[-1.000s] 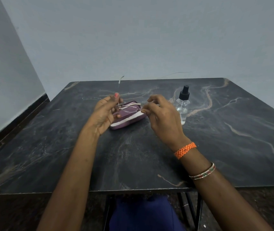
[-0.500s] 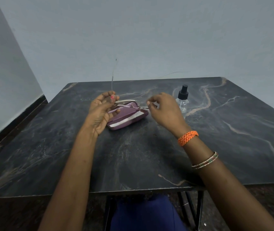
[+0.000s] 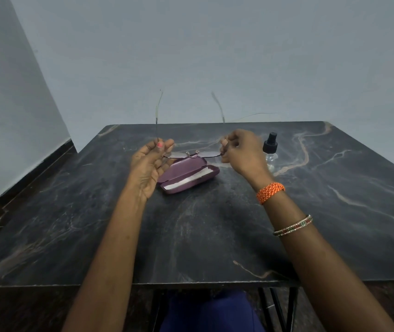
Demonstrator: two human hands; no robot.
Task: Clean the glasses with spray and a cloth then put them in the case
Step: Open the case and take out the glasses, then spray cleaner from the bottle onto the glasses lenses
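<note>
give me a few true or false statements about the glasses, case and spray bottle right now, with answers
1. Both hands hold the glasses, the left hand at one end and the right hand at the other. True.
2. The purple case is closed. False: it lies open on the table.
3. The glasses' arms are folded flat. False: both point upward.
4. The spray bottle stands beyond the right hand, untouched. True.
5. A white cloth lies inside the case. True.

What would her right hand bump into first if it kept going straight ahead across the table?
Probably nothing for the right hand itself: the spray bottle stands just to its right. Depth is hard to judge, so it might brush it.
</note>
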